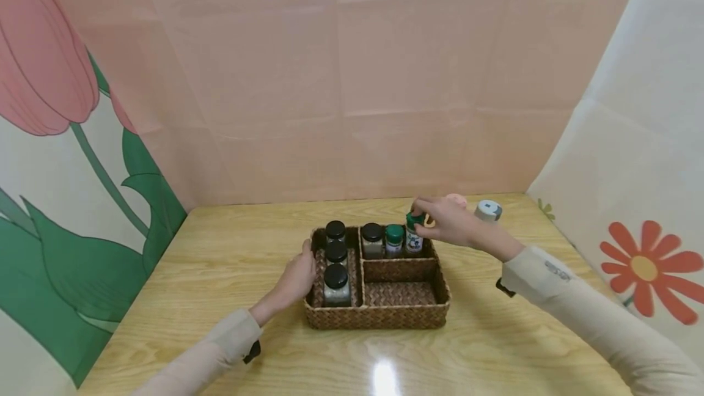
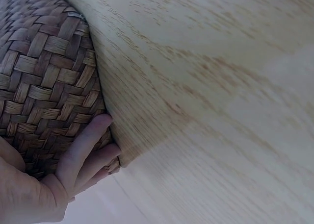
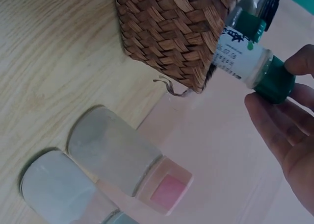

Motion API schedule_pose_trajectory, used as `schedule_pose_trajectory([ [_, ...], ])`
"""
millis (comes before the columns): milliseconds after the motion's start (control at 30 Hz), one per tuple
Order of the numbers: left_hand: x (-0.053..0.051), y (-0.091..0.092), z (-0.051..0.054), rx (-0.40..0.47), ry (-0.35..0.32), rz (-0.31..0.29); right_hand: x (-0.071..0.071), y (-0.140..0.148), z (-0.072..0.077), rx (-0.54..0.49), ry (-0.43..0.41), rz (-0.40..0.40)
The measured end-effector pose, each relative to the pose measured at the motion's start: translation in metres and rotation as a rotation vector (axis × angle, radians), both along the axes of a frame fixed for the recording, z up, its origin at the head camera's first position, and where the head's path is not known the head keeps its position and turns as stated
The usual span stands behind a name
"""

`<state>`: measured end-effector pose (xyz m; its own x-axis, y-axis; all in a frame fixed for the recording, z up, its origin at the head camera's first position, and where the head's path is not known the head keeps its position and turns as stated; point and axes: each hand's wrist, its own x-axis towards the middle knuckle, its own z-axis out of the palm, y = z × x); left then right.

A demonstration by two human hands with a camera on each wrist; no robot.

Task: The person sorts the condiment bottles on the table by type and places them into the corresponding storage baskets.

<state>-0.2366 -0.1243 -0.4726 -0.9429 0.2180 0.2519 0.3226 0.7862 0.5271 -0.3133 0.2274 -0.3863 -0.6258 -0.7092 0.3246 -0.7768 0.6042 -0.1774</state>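
Note:
A woven brown basket [image 1: 379, 316] with three compartments stands on the table. My right hand [image 1: 451, 222] pinches the green cap of a small labelled jar [image 1: 414, 241], which is partly inside the back right compartment. In the right wrist view thumb and fingers of the right hand [image 3: 294, 121] are round the green cap [image 3: 275, 80]. Beside that jar are another green-capped jar [image 1: 394, 241] and a black-capped jar [image 1: 372, 241]. The left compartment holds three black-capped jars, the front one [image 1: 337, 286] nearest me. My left hand [image 1: 297, 274] rests against the basket's left side, fingers on the weave [image 2: 54, 77].
Right of the basket, behind my right hand, stand a container with a white and grey lid [image 1: 488, 209] and one with a pink lid [image 1: 456, 200]. The front right compartment [image 1: 400, 294] holds nothing. Cloth walls border the wooden table [image 1: 236, 249].

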Motion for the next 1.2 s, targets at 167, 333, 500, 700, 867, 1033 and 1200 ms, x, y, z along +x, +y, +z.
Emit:
schedule_pose_trajectory([
  [167,0.0,0.0,0.001,0.006,0.001,0.0,0.0,0.0,-0.004,0.013,-0.039,0.006],
  [333,0.003,0.0,0.001,-0.007,0.038,-0.012,-0.001,0.001,-0.012,0.04,-0.066,0.005],
  [500,0.004,0.0,0.002,0.0,0.044,-0.023,-0.002,0.001,-0.017,0.053,-0.052,0.015],
  [700,0.005,0.0,0.003,-0.003,0.065,-0.026,-0.002,0.001,-0.023,0.074,-0.031,0.02],
  [867,0.005,0.0,0.003,-0.005,0.063,-0.026,-0.003,0.001,-0.027,0.079,-0.048,0.019],
  [1033,0.003,0.0,0.001,-0.018,0.049,-0.015,-0.002,0.0,-0.028,0.078,-0.055,0.02],
  [1200,0.001,0.0,0.0,-0.023,0.051,-0.009,-0.001,0.0,-0.026,0.065,-0.061,0.035],
])
